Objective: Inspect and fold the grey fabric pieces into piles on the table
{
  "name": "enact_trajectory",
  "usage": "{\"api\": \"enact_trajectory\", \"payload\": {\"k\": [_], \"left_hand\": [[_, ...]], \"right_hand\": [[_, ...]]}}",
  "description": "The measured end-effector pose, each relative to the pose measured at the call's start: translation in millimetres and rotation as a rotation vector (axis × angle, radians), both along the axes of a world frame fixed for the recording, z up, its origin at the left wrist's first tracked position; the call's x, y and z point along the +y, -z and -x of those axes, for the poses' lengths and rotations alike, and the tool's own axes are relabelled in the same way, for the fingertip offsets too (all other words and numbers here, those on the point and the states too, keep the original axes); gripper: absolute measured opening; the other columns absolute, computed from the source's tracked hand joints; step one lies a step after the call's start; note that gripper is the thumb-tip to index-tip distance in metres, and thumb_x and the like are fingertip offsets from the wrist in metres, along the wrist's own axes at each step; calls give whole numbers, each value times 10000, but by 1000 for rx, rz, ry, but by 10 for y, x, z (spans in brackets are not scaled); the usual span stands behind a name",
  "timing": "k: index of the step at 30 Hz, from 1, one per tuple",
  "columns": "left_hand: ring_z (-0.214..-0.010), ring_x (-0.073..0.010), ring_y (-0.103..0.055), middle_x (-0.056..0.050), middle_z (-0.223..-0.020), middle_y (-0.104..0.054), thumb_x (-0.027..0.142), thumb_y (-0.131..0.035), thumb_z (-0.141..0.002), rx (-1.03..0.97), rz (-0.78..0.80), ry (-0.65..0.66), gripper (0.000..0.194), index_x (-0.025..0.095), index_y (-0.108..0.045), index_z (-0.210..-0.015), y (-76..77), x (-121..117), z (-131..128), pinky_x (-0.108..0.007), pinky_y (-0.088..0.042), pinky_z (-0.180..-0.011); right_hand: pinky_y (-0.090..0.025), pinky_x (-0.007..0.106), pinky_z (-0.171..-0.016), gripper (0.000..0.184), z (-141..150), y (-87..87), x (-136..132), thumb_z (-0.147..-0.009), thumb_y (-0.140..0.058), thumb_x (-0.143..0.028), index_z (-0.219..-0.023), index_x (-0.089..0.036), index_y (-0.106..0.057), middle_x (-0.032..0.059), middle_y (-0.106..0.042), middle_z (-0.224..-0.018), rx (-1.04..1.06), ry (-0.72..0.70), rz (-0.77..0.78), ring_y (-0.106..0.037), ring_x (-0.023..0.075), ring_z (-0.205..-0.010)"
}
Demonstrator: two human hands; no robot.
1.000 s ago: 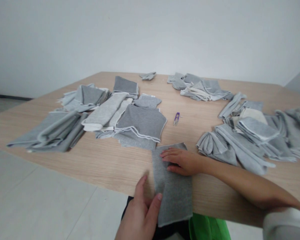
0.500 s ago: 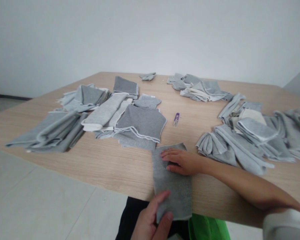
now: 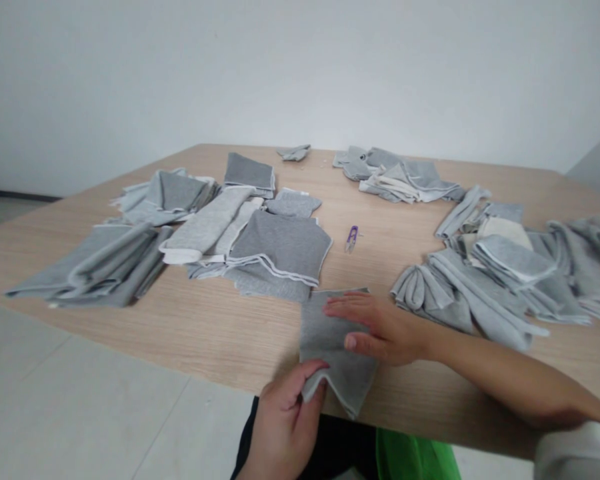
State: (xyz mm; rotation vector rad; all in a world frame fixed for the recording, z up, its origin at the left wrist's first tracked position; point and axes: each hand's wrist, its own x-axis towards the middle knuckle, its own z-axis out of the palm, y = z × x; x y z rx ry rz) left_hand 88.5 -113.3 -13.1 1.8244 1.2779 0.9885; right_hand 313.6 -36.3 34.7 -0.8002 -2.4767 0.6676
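At the near edge of the wooden table (image 3: 220, 340), right in front of the seated person, I can see a small grey cloth (image 3: 325, 343). It's a flat, roughly four-sided piece, heathered mid-grey, with a thin paler line along its edges. The far part lies flat on the tabletop, its upper left corner right by the pile of grey pieces (image 3: 283, 247); the near end is lifted and buckled into a peak, with one corner pointing down toward the table's edge. The left hand (image 3: 293, 407) pinches that near end between thumb and fingers. The right hand (image 3: 375, 327) is spread palm down over the cloth, thumb held apart from the fingers; whether it presses, I can't tell.
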Motion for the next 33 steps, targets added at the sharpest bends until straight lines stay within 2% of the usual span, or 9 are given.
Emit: {"api": "enact_trajectory", "payload": {"k": [4, 7, 11, 14, 17, 21, 26, 30, 33], "left_hand": [[-500, -119, -554, 37, -554, -610, 381, -524, -908, -47, -12, -200, 274, 209, -681, -764, 7, 27, -64, -192, -443, -492], [-450, -100, -500, 59, -495, -543, 420, -544, -897, -54, -11, -320, 306, 202, -657, -714, 26, 23, -116, -178, -411, -457], [-419, -84, -478, 70, -472, -529, 432, -580, -880, -26, -66, -360, 325, 206, -651, -658, 23, 13, -193, -170, -393, -445], [-427, -85, -507, 68, -488, -567, 419, -601, -869, -2, -113, -382, 297, 209, -679, -675, 4, 13, -226, -172, -404, -450], [-418, -85, -517, 66, -504, -596, 405, -587, -878, 34, -121, -377, 292, 209, -683, -684, -2, 21, -227, -176, -413, -454], [-406, -88, -526, 68, -493, -597, 390, -580, -876, 109, -133, -353, 297, 211, -655, -651, 40, 28, -207, -184, -414, -453], [-418, -98, -547, 70, -506, -614, 363, -612, -844, 207, -150, -354, 231, 220, -649, -666, 95, 18, -199, -191, -392, -427], [-414, -97, -557, 68, -504, -618, 337, -602, -855, 219, -230, -342, 243, 220, -628, -643, 89, 16, -220, -188, -388, -415], [-417, -98, -569, 66, -505, -621, 346, -580, -881, 195, -289, -336, 254, 220, -625, -666, 73, 23, -237, -185, -400, -418]], "right_hand": [[-368, 500, -1117, 828, 150, -123, -298, -813, -580, -663, -1334, -22, -531, 259, -556, -1362, -169, 82, 17, -499, 364, -1309], [-361, 536, -1115, 885, 292, -74, -498, -771, -613, -647, -1371, -9, -493, 280, -473, -1434, -248, 167, 78, -448, 405, -1341], [-358, 533, -1122, 790, 379, 29, -595, -788, -622, -535, -1357, -2, -494, 279, -496, -1414, -232, 210, 24, -463, 391, -1332], [-323, 538, -1144, 745, 369, 93, -584, -791, -646, -468, -1356, -13, -477, 262, -545, -1372, -202, 182, -59, -482, 363, -1321], [-268, 550, -1168, 768, 351, 153, -566, -799, -672, -479, -1373, -26, -437, 241, -560, -1364, -194, 130, -118, -480, 341, -1325], [-287, 567, -1143, 819, 351, 183, -542, -763, -724, -541, -1350, -46, -439, 232, -604, -1306, -181, 119, -157, -517, 346, -1284], [-330, 558, -1109, 689, 359, 161, -509, -811, -689, -538, -1292, -94, -474, 180, -646, -1250, -201, 90, -179, -564, 327, -1221], [-345, 538, -1094, 456, 379, 162, -508, -881, -629, -428, -1198, -119, -518, 147, -668, -1204, -213, 109, -218, -588, 302, -1175], [-370, 509, -1072, 283, 390, 170, -514, -904, -576, -343, -1105, -146, -547, 106, -703, -1077, -203, 151, -248, -622, 273, -1088]]}}
